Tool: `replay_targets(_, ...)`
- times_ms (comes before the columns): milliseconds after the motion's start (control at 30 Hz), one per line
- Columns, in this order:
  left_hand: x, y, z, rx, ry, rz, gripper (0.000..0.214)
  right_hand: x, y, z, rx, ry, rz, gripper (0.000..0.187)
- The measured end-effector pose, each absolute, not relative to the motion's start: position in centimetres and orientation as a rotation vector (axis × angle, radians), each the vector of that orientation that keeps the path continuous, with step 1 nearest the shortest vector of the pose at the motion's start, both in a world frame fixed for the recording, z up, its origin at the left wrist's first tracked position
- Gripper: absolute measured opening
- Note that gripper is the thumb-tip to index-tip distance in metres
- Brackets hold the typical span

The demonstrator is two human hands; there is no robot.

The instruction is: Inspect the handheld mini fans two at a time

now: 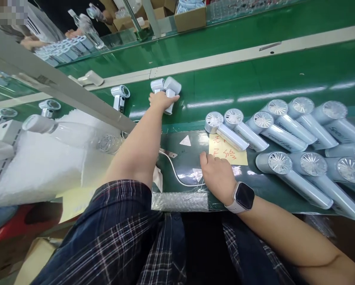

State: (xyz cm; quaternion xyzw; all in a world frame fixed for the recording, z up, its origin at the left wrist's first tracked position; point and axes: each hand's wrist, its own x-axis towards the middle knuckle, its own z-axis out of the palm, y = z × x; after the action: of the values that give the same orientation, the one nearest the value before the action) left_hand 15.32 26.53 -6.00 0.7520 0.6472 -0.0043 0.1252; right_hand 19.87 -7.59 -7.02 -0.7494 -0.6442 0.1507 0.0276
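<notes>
My left hand (161, 99) reaches far out over the green conveyor belt (254, 83) and is closed on a white handheld fan (170, 90) that lies beside another white fan (157, 85). My right hand (217, 176), with a smartwatch (242, 197) on its wrist, rests knuckles up on the dark work mat (183, 158), fingers curled under; what they hold, if anything, is hidden. It lies just below a yellow handwritten note (225, 152). Several light-blue fans (287, 130) lie in rows to its right.
More white fans (120, 95) ride the belt to the left. A grey metal rail (61, 87) crosses at the left above white foam sheets (46, 166) and a clear bottle (76, 132). A white cable (174, 170) lies on the mat. Another person sits at the far side (37, 27), with cardboard boxes (189, 18).
</notes>
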Motion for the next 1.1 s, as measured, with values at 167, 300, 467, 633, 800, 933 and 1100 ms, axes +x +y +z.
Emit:
replay_targets(167,16.8,26.5,-6.4,2.131,1.823,0.156,0.057,20.4,-7.3,-7.4,-2.219,-1.867,0.512,0.031)
replay_targets(300,19.0,25.5,-6.1,1.959,1.613,0.341,0.061,21.3,-7.1,-8.3,-2.066,-1.767,0.595,0.021)
replay_targets(467,16.3,19.7,-4.2,1.525,1.124,0.724,0.043,22.6,-7.6,-8.8,-1.846,-1.646,0.769,0.024)
replay_targets(633,8.2,9.7,-2.0,1.020,0.444,0.932,0.070,23.2,-9.1,-7.1,-1.446,-1.290,1.186,0.038)
replay_targets(800,5.3,5.2,-1.7,0.871,0.467,0.977,0.090,20.4,-9.7,-5.3,-1.406,-1.161,1.102,0.053)
replay_targets(933,6.2,4.7,-3.0,0.838,0.454,0.988,0.103,17.5,-9.4,-6.1,-1.367,-1.159,1.074,0.054)
replay_targets(1100,6.6,4.1,-4.0,0.798,0.393,1.006,0.100,15.4,-9.6,-6.7,-1.255,-0.998,1.064,0.041)
